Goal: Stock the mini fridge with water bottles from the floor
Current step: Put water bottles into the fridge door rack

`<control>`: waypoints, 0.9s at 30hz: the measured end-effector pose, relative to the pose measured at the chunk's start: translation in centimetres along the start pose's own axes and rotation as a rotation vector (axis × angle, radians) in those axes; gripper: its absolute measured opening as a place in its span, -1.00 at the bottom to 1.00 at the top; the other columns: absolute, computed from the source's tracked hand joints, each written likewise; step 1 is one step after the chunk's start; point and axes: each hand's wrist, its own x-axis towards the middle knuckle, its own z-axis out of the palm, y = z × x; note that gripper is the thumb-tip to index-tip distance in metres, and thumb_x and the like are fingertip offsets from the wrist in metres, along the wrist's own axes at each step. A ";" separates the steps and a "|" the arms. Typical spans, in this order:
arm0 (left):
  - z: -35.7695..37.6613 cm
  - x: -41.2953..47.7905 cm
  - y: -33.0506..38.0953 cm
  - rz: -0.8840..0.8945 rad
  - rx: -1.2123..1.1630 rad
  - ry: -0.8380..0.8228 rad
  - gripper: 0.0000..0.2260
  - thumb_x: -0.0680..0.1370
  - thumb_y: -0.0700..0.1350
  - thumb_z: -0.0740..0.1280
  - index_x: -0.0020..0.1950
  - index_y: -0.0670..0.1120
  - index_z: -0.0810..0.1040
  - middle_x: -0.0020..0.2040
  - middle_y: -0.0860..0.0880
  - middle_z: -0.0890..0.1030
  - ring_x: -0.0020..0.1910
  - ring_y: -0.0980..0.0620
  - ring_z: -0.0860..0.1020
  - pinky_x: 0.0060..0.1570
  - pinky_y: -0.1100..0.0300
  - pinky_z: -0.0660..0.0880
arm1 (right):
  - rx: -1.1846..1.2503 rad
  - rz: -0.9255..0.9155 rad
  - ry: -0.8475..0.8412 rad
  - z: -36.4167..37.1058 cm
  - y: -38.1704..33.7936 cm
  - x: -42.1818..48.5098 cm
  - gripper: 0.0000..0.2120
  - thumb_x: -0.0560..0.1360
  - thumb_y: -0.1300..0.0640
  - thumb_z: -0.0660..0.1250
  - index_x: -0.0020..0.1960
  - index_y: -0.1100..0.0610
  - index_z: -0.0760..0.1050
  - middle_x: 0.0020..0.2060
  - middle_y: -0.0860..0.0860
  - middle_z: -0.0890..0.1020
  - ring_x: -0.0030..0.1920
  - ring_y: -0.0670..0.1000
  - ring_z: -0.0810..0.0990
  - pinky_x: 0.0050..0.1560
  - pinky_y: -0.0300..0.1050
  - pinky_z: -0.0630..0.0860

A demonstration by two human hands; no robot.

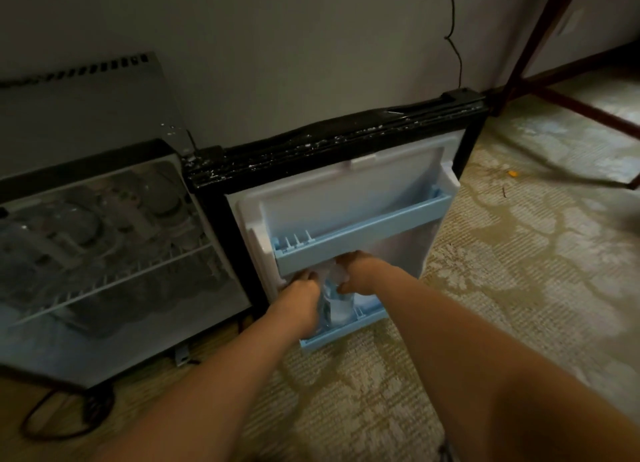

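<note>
Bottles of clear water are being seated upright in the lower door shelf of the open mini fridge. The left hand is wrapped around one side of them and the right hand is curled over the tops, apparently to steady them under the upper door shelf. How many bottles are held cannot be told through the blur.
</note>
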 end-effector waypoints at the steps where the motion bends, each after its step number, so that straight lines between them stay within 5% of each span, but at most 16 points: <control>1: 0.1 -0.2 -0.1 0.013 -0.002 -0.004 -0.48 0.46 -0.23 0.34 0.39 -0.19 0.26 0.41 -0.18 0.29 0.38 -0.16 0.33 0.32 0.01 0.37 | 0.010 -0.003 -0.010 0.1 0.0 -0.2 -0.35 0.46 0.11 0.40 0.45 0.15 0.19 0.36 0.19 0.40 0.30 0.21 0.43 0.29 0.05 0.41; 15: 0.1 -2.4 0.0 -0.025 0.009 -0.011 -0.47 0.56 -0.22 0.21 0.49 -0.24 0.12 0.53 -0.20 0.10 0.51 -0.14 0.14 0.47 0.06 0.17 | 0.044 0.039 0.016 -0.6 1.8 -6.0 -0.46 0.51 0.06 0.34 0.42 0.17 0.28 0.35 0.17 0.43 0.33 0.16 0.42 0.35 -0.02 0.36; 27: -1.6 -5.9 8.6 0.139 -0.028 -0.060 -0.67 0.59 -0.09 0.18 0.31 -0.17 0.44 0.30 -0.18 0.48 0.28 -0.15 0.46 0.18 0.14 0.38 | 0.152 0.019 0.199 -4.7 5.6 -17.2 -0.69 0.51 0.15 0.30 0.23 0.20 0.53 0.18 0.13 0.58 0.21 0.13 0.53 0.21 -0.09 0.44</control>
